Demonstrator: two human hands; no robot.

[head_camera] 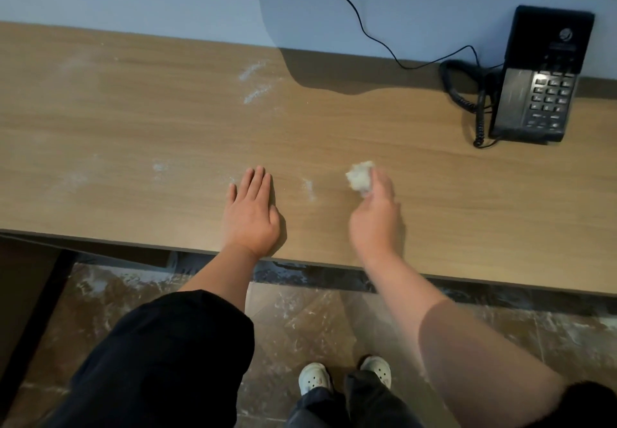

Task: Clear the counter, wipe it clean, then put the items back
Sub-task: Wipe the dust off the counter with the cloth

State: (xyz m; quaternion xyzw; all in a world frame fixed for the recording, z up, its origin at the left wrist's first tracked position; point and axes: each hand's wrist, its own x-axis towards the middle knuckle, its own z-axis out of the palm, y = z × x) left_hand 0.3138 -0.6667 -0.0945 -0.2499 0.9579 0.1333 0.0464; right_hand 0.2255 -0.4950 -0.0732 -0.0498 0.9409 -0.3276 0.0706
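A long wooden counter (434, 200) runs across the view. White powder streaks (254, 81) lie on it at the back middle, with fainter patches toward the left and a small streak between my hands. My left hand (251, 213) rests flat on the counter near its front edge, fingers straight. To its right, my right hand (375, 217) grips a crumpled white tissue (360, 177) against the counter surface. A black desk phone (541, 86) sits at the back right, against the wall.
The phone's coiled cord (479, 123) hangs beside it and a thin black cable (360, 23) runs up the pale wall. Below the counter edge is a brown tiled floor (300, 327) dusted with white powder, where my shoes stand.
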